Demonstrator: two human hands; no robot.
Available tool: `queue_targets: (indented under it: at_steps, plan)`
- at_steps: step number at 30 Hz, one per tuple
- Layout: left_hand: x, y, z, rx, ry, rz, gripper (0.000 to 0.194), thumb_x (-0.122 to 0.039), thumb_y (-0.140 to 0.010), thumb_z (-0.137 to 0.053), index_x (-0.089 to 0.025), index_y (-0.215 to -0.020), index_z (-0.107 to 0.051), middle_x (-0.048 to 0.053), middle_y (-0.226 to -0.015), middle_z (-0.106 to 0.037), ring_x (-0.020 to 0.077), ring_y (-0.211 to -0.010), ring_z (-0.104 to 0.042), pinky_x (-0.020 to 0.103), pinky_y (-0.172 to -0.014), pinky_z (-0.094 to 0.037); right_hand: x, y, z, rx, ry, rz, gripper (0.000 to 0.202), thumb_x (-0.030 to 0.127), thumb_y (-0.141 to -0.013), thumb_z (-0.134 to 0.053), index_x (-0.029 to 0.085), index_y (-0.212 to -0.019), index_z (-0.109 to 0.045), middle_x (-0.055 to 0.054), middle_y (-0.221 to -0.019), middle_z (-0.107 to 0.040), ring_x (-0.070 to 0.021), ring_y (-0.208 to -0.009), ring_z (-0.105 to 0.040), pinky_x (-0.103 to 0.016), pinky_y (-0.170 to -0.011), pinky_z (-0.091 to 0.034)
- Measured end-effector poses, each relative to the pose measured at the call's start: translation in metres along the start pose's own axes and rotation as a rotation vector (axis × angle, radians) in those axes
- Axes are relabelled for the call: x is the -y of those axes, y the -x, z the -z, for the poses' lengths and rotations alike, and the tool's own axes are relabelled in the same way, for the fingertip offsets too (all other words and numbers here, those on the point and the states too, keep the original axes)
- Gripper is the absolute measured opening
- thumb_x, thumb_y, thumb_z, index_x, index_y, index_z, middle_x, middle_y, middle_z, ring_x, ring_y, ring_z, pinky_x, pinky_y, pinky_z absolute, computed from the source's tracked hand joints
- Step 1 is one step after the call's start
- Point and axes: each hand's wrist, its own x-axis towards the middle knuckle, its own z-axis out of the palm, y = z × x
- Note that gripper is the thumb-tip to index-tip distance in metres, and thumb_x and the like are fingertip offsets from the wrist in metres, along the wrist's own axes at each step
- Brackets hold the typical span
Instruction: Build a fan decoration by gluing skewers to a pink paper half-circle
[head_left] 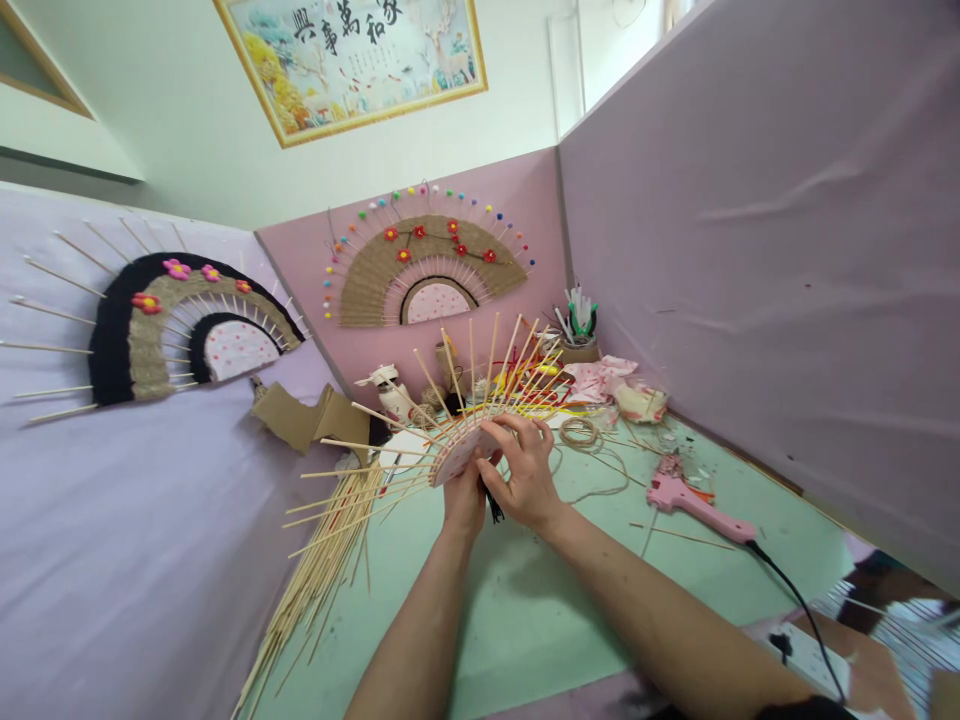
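Held up over the table is a fan frame (459, 455), a half-round base in pink dotted cloth with thin wooden sticks spreading from its curved edge. My left hand (465, 497) grips it from below, its fingers partly hidden behind the base. Over the right end of the base my right hand (521, 465) is closed, fingertips on the cloth and thumb near the left hand. A bundle of black yarn (495, 508) hangs down between the two hands; which hand holds it I cannot tell.
A pink glue gun (697, 505) lies on the right, its cord running off the table. Loose wooden sticks (319, 560) are heaped at the left. Twine (581, 433), pipe cleaners and a pot of tools (580, 330) stand behind. Two finished fans (435, 255) hang on the partitions.
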Motion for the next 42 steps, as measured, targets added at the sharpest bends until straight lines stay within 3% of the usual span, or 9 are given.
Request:
queue_targets:
  at_steps: [5,8,13,19,37,42]
  plan:
    - [0.003,-0.002,0.004,0.005,0.025,0.017,0.032,-0.035,-0.073,-0.077,-0.022,-0.101,-0.071,0.007,-0.112,-0.07,0.0241,-0.108,-0.064,0.044,-0.099,-0.048,-0.001,0.0,-0.001,-0.008,-0.036,-0.012,0.04,0.035,-0.091,-0.05,0.026,-0.129,-0.05,-0.009,-0.123,-0.055,-0.0256,-0.118,-0.052,-0.051,-0.108,-0.023]
    - [0.005,-0.005,0.007,-0.048,0.07,0.053,0.034,-0.037,-0.072,-0.078,-0.021,-0.101,-0.069,0.008,-0.11,-0.07,0.0239,-0.108,-0.065,0.041,-0.095,-0.051,-0.006,-0.002,0.0,-0.083,-0.08,-0.037,0.045,0.036,-0.091,-0.049,0.025,-0.134,-0.045,-0.011,-0.128,-0.052,-0.0271,-0.123,-0.048,-0.05,-0.107,-0.028]
    - [0.003,-0.01,0.008,-0.129,0.129,0.103,0.032,-0.036,-0.069,-0.081,-0.018,-0.093,-0.067,0.008,-0.104,-0.07,0.0259,-0.109,-0.065,0.041,-0.091,-0.055,-0.018,-0.004,-0.002,-0.17,-0.173,-0.179,0.043,0.032,-0.093,-0.045,0.022,-0.135,-0.042,-0.012,-0.128,-0.054,-0.0269,-0.124,-0.048,-0.049,-0.105,-0.033]
    - [0.003,-0.008,0.007,-0.12,0.12,0.1,0.037,-0.035,-0.07,-0.08,-0.02,-0.1,-0.065,0.008,-0.11,-0.069,0.0277,-0.114,-0.063,0.041,-0.088,-0.056,-0.017,-0.001,-0.007,-0.126,-0.212,-0.205,0.043,0.03,-0.093,-0.046,0.025,-0.136,-0.043,-0.008,-0.118,-0.062,-0.025,-0.113,-0.056,-0.048,-0.101,-0.034]
    - [0.005,-0.007,0.006,-0.083,0.073,0.092,0.041,-0.039,-0.068,-0.082,-0.022,-0.102,-0.067,0.007,-0.109,-0.071,0.0226,-0.102,-0.068,0.03,-0.078,-0.056,-0.016,0.0,-0.007,-0.04,-0.212,-0.183,0.043,0.03,-0.092,-0.045,0.022,-0.135,-0.039,-0.008,-0.116,-0.065,-0.0233,-0.113,-0.059,-0.047,-0.103,-0.027]
    - [0.004,-0.007,0.006,-0.102,0.079,0.076,0.041,-0.039,-0.069,-0.081,-0.02,-0.103,-0.066,0.009,-0.108,-0.071,0.0233,-0.1,-0.068,0.032,-0.08,-0.056,-0.015,0.0,-0.006,-0.026,-0.177,-0.143,0.045,0.03,-0.091,-0.046,0.022,-0.135,-0.039,-0.008,-0.117,-0.065,-0.0234,-0.112,-0.06,-0.047,-0.105,-0.026]
